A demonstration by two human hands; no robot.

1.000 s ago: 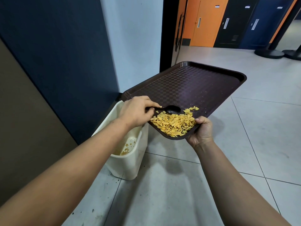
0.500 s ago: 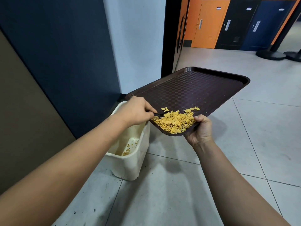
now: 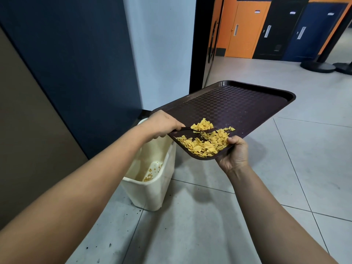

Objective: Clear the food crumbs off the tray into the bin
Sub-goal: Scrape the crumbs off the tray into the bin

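Observation:
A dark brown textured tray is tilted down toward me, its near corner over the floor beside a cream plastic bin. Yellow flaky crumbs lie heaped in that low corner. My right hand grips the tray's near edge from below, thumb on the rim. My left hand holds the handle of a black spoon, whose bowl carries a heap of crumbs just above the pile. A few crumbs lie at the bin's bottom.
A dark blue wall panel and a white wall stand right behind the bin. Grey floor tiles stretch to the right and front. Orange, black and blue doors and round black post bases are far off.
The spoon went from pushing into the pile to lifting a heap of crumbs on its bowl. The tray's near corner dropped a little lower and the pile spread along the edge.

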